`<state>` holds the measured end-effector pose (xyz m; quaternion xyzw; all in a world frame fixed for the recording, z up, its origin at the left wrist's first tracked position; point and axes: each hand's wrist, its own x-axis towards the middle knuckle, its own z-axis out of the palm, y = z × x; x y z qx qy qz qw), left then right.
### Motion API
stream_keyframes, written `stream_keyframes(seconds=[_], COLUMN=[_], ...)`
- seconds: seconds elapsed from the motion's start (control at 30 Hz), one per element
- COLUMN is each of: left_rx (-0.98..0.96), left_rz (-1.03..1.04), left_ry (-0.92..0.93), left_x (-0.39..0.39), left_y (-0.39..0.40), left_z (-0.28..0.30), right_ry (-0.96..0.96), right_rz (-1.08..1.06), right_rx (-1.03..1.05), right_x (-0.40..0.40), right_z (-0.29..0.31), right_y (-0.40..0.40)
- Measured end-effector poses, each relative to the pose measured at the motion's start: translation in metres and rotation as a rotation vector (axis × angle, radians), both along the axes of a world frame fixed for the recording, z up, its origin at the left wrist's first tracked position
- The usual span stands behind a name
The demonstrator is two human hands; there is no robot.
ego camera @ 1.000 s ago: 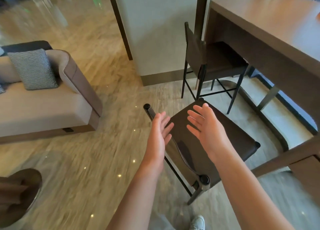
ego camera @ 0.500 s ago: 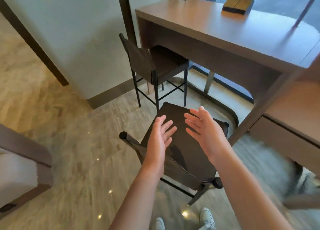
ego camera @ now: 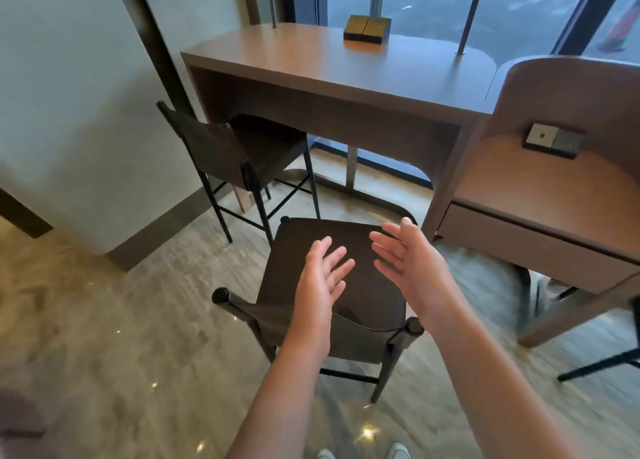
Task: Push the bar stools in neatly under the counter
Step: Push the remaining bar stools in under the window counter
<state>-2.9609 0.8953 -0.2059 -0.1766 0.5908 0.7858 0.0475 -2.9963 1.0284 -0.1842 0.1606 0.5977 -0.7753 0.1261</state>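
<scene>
Left hand (ego camera: 320, 285) and right hand (ego camera: 408, 261) are held released, grasping nothing, above near stool (ego camera: 294, 247), presumably readied for pushing under counter (ego camera: 311, 64).

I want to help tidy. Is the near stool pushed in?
Out. The near stool stands wholly clear of the counter; both hands are above its seat.

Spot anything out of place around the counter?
Yes: the near stool stands clear of the counter and slightly skewed, while the far stool is partly tucked under it. Both hands hover open above the near seat.
</scene>
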Motion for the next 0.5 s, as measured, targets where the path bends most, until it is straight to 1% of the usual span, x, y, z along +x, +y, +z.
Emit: stream_keyframes(seconds=[0.17,0.5], left_rx=[-0.005,-0.024], left_rz=[-0.058,-0.083], left_ry=[-0.005,-0.015], left_x=[0.007,0.005], left_y=[0.014,0.032], left_z=[0.003,0.003], right_ry=[0.01,-0.015], right_rz=[-0.021,-0.065], right_rx=[-0.021,-0.042], right_x=[0.009,0.01], right_z=[0.009,0.014], right_y=[0.009,0.027])
